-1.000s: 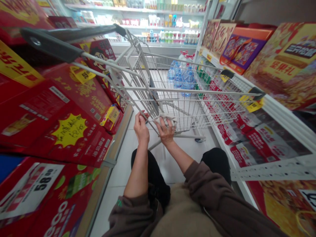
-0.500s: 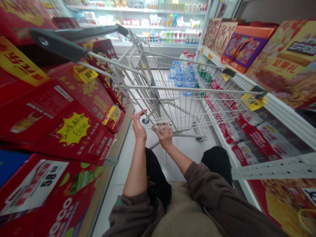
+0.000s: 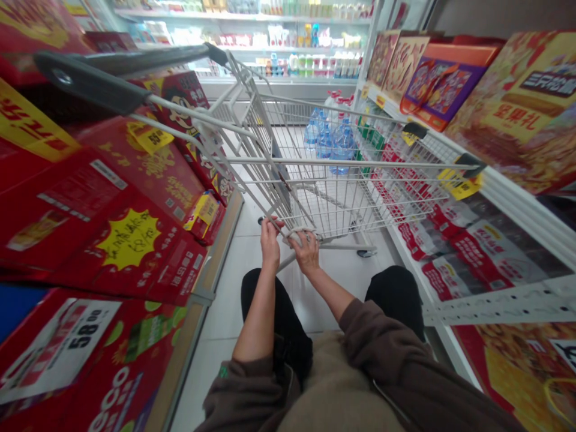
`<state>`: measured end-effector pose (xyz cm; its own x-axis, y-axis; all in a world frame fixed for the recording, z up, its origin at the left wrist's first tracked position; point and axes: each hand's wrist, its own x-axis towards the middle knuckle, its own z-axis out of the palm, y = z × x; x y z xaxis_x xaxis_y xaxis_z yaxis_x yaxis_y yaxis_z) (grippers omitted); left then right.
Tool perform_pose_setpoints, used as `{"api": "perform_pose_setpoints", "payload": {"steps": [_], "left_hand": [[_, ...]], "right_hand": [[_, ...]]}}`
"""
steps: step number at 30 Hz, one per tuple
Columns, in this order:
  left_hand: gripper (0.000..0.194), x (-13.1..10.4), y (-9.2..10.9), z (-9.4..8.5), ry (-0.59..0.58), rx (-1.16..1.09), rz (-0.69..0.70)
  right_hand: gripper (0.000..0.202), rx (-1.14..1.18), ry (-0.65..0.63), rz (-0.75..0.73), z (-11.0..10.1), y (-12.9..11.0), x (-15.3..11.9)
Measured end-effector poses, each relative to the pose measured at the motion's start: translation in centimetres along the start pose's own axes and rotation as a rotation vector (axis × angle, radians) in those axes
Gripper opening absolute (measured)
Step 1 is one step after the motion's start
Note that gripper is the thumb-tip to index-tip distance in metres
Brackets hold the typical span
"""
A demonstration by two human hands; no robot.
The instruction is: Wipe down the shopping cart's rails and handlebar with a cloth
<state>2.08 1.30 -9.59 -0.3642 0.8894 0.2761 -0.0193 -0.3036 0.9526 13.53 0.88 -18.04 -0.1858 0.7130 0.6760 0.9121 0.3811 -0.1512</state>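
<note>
Cloth, likely soft, light, best held bunched
Right hand grasps it at the shopping cart; left hand (fingertips obscured): grip unclear.

looking down a shop aisle: a wire shopping cart fills the middle — the right hand presses a pale cloth to its lower frame, the left hand beside it. red boxes line the left.
</note>
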Motion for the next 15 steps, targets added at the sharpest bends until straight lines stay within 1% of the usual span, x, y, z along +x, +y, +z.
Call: {"api": "perform_pose_setpoints", "payload": {"steps": [4,6,9,11,13,15], "left_hand": [[0.049,0.1,0.0,-0.3,0.045,0.122,0.063],[0.051,0.2,0.0,-0.7,0.06,0.17,0.089],[0.052,0.3,-0.1,-1.2,0.047,0.198,0.098],[0.052,0.3,-0.3,-1.2,0.041,0.194,0.093],[0.051,0.2,-0.5,-1.0,0.047,0.181,0.082],[0.051,0.1,-0.6,-0.7,0.052,0.173,0.073]], "right_hand": [[0.033,-0.005,0.137,-0.023,-0.4,-1.0,2.0],[0.031,-0.016,0.164,-0.056,-0.5,-0.9,2.3],[0.024,-0.015,0.107,-0.065,-0.6,-0.2,1.3],[0.022,-0.002,0.064,-0.027,-0.8,0.0,0.7],[0.024,0.014,0.055,0.004,-1.3,-0.2,0.9],[0.028,0.028,0.074,-0.001,-1.6,-0.6,1.8]]}}
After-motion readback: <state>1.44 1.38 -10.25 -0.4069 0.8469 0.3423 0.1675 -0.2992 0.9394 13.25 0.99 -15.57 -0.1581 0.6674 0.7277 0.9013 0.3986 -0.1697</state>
